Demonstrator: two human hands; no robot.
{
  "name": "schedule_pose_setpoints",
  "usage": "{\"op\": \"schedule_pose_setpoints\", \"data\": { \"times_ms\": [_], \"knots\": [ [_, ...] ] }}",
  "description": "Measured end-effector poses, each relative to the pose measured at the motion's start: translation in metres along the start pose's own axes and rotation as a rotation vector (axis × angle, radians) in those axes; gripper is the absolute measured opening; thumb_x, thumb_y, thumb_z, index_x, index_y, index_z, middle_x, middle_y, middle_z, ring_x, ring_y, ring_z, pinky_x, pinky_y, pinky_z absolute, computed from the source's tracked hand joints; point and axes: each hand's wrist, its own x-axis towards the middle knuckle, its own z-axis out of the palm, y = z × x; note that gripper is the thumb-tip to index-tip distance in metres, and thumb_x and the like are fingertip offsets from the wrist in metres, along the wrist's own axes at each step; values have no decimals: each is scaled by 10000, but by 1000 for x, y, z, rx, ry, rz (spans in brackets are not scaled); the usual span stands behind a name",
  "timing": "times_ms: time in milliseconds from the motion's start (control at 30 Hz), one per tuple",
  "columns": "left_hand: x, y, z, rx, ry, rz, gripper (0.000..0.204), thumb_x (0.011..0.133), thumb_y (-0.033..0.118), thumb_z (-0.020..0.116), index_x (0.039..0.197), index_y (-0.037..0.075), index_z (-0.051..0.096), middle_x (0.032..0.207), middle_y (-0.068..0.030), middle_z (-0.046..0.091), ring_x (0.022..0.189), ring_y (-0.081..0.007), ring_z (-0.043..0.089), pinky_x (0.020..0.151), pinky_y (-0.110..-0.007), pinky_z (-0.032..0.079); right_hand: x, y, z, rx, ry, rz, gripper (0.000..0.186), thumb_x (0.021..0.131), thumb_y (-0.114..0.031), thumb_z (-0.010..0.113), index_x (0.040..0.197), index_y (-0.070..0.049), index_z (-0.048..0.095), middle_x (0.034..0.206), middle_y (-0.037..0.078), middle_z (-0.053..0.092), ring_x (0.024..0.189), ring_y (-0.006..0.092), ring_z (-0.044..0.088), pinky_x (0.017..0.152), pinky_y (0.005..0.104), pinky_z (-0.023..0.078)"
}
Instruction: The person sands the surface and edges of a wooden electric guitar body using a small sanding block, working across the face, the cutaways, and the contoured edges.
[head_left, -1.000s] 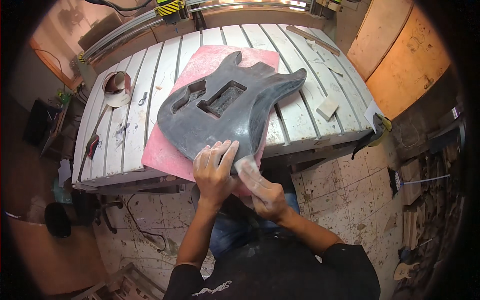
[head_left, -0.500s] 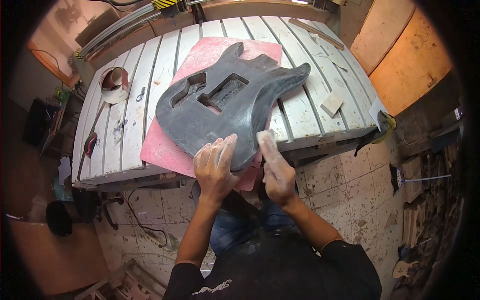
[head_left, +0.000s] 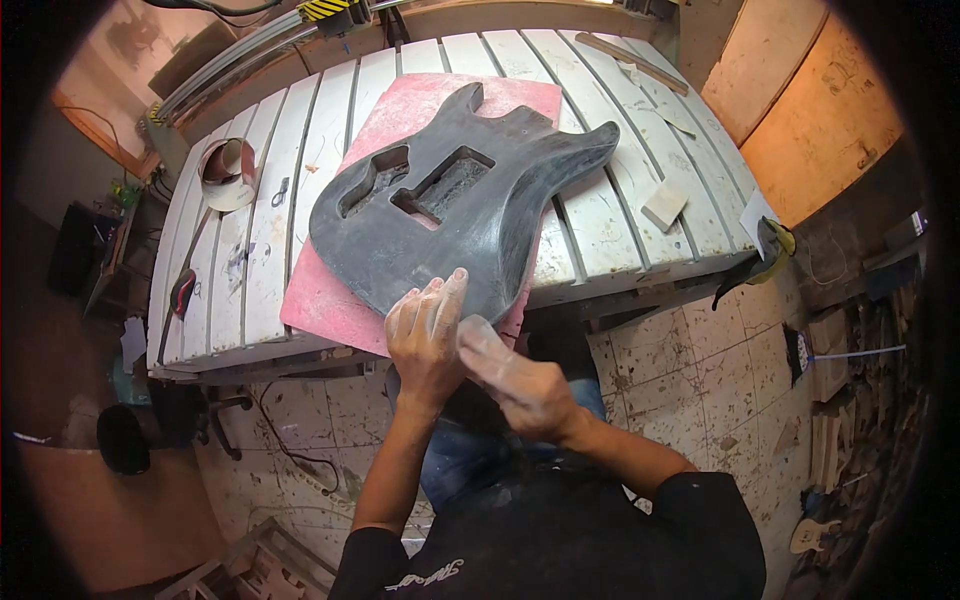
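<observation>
Our right hand (head_left: 517, 382) has swung left since the earlier head view, from the right edge of the dark guitar body (head_left: 425, 250) to its near end, fingers closed on a blurred pale pad (head_left: 479, 330). Our left hand (head_left: 427, 342) lays outstretched fingers there too, though we cannot tell whether it grips; a pink sheet (head_left: 322, 297) bears the body on the white slatted table (head_left: 598, 240).
</observation>
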Motion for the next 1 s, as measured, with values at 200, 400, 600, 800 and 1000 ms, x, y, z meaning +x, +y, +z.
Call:
{"op": "schedule_pose_setpoints", "data": {
  "times_ms": [200,400,600,800,1000],
  "knots": [
    [-1,0,-3,-15,-36,-8,659,837,261,815,1426,30,630,1288,-78,748,1204,-295,702,1068,-487,495,0,6,3,-131,156,36,595,849,120,568,1427,13,658,1469,256,634,1304,393,673,1082,434,572],
    [0,-14,-15,-74,-106,44,812,691,275,920,1417,45,639,1359,-89,722,1276,-310,671,1109,-513,466,8,8,-15,-22,230,15,575,868,115,572,1410,-40,688,1450,240,655,1295,371,683,1062,426,582],
    [16,-45,-43,-98,-245,7,887,564,181,951,1400,115,662,1458,-96,666,1425,-337,569,1217,-568,385,47,47,-54,-48,-37,98,559,914,136,507,1419,-36,678,1472,213,647,1370,354,633,1174,403,501],
    [25,-74,-52,-79,-287,-50,902,537,182,941,1400,148,678,1517,-84,627,1460,-341,535,1246,-592,357,87,102,-77,-364,141,131,579,920,70,526,1439,-137,679,1471,149,649,1318,315,666,1111,405,548],
    [9,-91,-47,-87,-262,-39,1024,491,278,968,1451,129,644,1546,-125,610,1486,-385,511,1264,-627,305,78,82,-66,-224,-63,36,550,976,5,502,1476,-171,651,1464,129,654,1302,313,671,1104,401,548]
  ]
}}
